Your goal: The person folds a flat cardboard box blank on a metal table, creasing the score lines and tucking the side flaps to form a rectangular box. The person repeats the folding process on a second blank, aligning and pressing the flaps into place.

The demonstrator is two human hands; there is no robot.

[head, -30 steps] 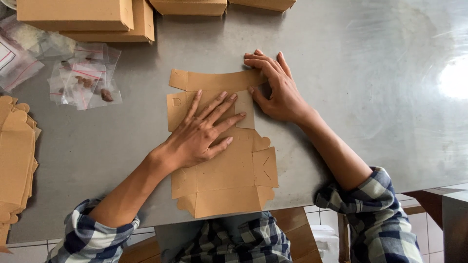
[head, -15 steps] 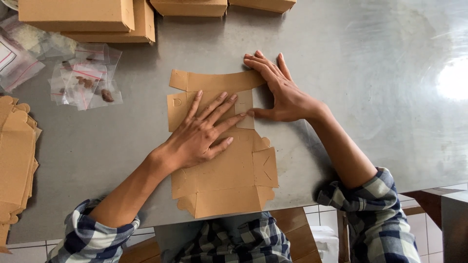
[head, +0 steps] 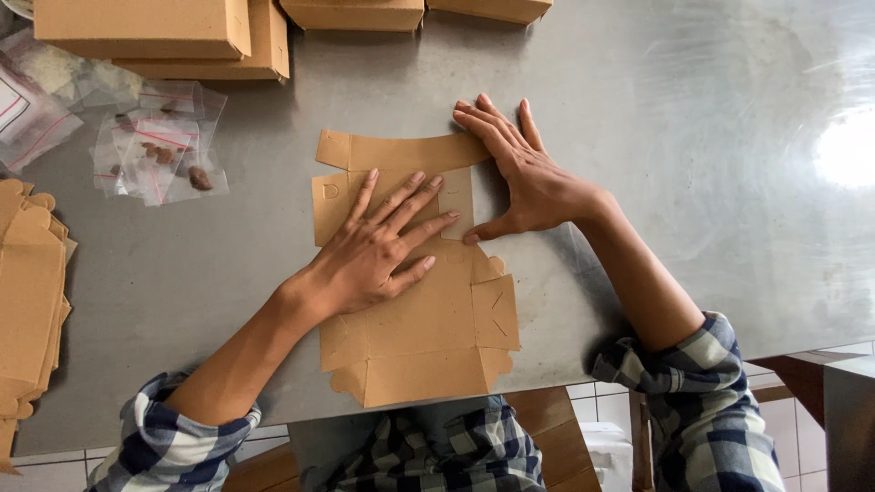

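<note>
Brown cardboard box blank (head: 428, 319), die-cut and unfolded, lies flat on the steel table (head: 638, 109). Left hand (head: 369, 251) rests palm-down on its middle, fingers spread, grasping nothing. Right hand (head: 524, 178), also flat and open, presses beside the blank's upper right flap, thumb touching the cardboard. Beyond the fingertips sit folded boxes (head: 146, 27); left of the left hand lie clear plastic bags (head: 159, 146).

A flat brown die-cut cardboard box blank (head: 428, 319) lies unfolded on the steel table (head: 638, 109).
</note>
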